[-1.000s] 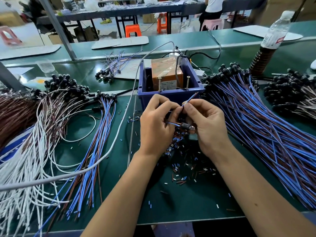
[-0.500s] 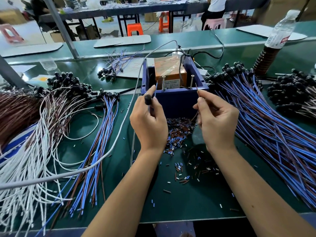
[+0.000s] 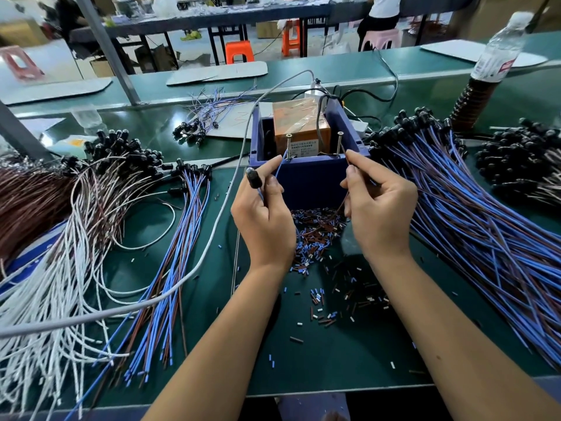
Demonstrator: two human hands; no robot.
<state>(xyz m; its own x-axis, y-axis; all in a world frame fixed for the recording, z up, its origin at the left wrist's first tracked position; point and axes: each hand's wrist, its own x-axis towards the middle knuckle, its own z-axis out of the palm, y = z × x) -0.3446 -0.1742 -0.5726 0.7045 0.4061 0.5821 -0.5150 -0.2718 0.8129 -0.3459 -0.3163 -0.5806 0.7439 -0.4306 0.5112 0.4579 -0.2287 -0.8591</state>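
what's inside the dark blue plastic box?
The dark blue plastic box holds an orange-brown block wrapped in clear film. A black cable drops in over it; two upright metal screws stand at the front rim. The front wall hides the floor and the block's base.

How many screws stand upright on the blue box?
2. One screw stands at the left of the box's front rim, the other at the right. More could be hidden inside.
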